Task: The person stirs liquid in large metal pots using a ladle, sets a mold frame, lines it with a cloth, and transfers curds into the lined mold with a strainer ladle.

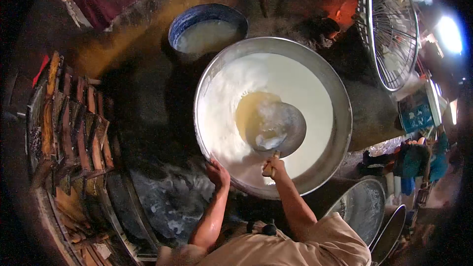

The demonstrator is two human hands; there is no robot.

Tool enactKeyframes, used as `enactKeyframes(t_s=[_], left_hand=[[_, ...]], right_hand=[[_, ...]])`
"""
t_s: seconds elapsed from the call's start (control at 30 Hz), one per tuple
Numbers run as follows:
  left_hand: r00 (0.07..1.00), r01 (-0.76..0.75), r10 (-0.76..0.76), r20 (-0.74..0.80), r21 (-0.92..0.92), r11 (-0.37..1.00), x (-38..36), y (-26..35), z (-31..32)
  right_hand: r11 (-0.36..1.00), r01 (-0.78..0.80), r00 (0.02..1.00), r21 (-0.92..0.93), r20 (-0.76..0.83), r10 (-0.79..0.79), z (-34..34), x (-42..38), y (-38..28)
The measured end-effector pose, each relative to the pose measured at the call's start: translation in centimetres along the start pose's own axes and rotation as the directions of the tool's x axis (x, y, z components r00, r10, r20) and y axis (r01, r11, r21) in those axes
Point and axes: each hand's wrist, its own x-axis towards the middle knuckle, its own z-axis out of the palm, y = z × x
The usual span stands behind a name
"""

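A wide metal vat [340, 64] full of milky white liquid stands in front of me. My right hand [274, 167] is closed around the short wooden handle of a large round scoop [295, 123]. The scoop's bowl lies at the liquid's surface, with some white liquid and foam in it. Beside it, a yellowish patch of liquid [246, 111] shows within the white. My left hand [217, 173] grips the vat's near left rim, its fingertips partly hidden there.
Behind the vat stands a blue tub [175, 32] of cloudy liquid. Stacked wooden slats [81, 123] are at the left. A wire-guarded fan [394, 29] is at the upper right. Metal pans [364, 202] lean near my right side. The floor [172, 197] at lower left has white splashes.
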Motion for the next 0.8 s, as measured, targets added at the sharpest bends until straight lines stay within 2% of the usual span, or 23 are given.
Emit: enactKeyframes(t_s=[0.07,0.13,0.2,0.23,0.27,0.3,0.33,0.37,0.4,0.47,0.5,0.53,0.6,0.63,0.67,0.73,0.8], left_hand=[[0.998,0.050,-0.049,0.039,-0.017,0.999,0.5,1.7,-0.8],[0.998,0.041,-0.045,0.054,0.077,0.996,0.9,1.0,-0.4],[0.986,-0.116,0.139,-0.095,0.209,0.971,-1.4,4.4,-1.6],[0.960,-0.184,0.234,-0.156,0.281,0.942,-3.6,6.8,-2.6],[0.966,-0.210,0.240,-0.099,0.247,0.946,-7.0,9.7,-4.0],[0.968,-0.236,0.249,-0.035,0.213,0.948,-10.8,13.1,-5.5],[0.965,-0.263,0.261,0.035,0.180,0.948,-14.2,14.5,-6.0],[0.859,-0.512,0.510,0.048,0.130,0.849,-16.9,12.6,-4.9],[0.802,-0.585,0.570,0.178,0.038,0.810,-19.5,10.9,-4.1],[0.601,-0.673,0.670,0.435,-0.177,0.718,-25.5,8.6,-2.8],[0.517,-0.636,0.728,0.450,-0.368,0.679,-29.8,9.2,-3.0],[0.477,-0.371,0.558,0.679,-0.420,0.828,-32.7,10.0,-3.2],[0.170,-0.502,0.654,0.737,-0.506,0.701,-36.8,7.5,-1.4],[0.168,-0.471,0.499,0.850,-0.375,0.798,-38.6,7.3,-2.0],[0.177,-0.444,0.332,0.927,-0.226,0.867,-40.4,7.6,-2.1],[0.186,-0.521,0.267,0.946,-0.136,0.843,-43.0,7.4,-1.7],[0.167,-0.585,0.185,0.969,-0.054,0.810,-42.4,4.8,-0.5]], right_hand=[[0.993,0.091,0.995,-0.069,-0.028,-0.093,-2.7,-2.6,-1.8],[0.959,0.283,0.929,-0.032,-0.240,-0.282,-4.9,-4.3,-3.0],[0.938,0.337,0.894,-0.083,-0.285,-0.346,-7.4,-10.6,-6.9],[0.846,0.510,0.777,-0.156,-0.338,-0.531,-9.9,-10.1,-6.8],[0.723,0.646,0.623,-0.243,-0.380,-0.684,-13.1,-9.3,-6.4],[0.592,0.739,0.499,-0.323,-0.328,-0.802,-16.8,-9.2,-6.2],[0.605,0.724,0.513,-0.330,-0.329,-0.793,-19.1,-12.9,-7.3],[0.632,0.754,0.560,-0.179,-0.328,-0.761,-21.4,-17.7,-8.5],[0.642,0.766,0.601,-0.026,-0.326,-0.730,-23.9,-20.9,-8.7],[0.629,0.777,0.579,-0.027,-0.363,-0.730,-31.5,-22.4,-6.2],[0.624,0.781,0.566,-0.031,-0.388,-0.727,-34.7,-23.4,-4.3],[0.627,0.768,0.503,-0.127,-0.487,-0.714,-36.8,-24.9,-2.8],[0.767,0.631,0.663,-0.116,-0.432,-0.611,-44.0,-25.7,2.3],[0.795,0.587,0.652,-0.151,-0.495,-0.575,-46.7,-26.4,5.6],[0.841,0.528,0.690,-0.117,-0.518,-0.505,-50.0,-26.4,8.6],[0.915,0.402,0.766,-0.040,-0.533,-0.360,-57.3,-24.7,14.6],[0.986,0.158,0.780,0.043,-0.618,-0.099,-64.9,-21.6,21.0]])
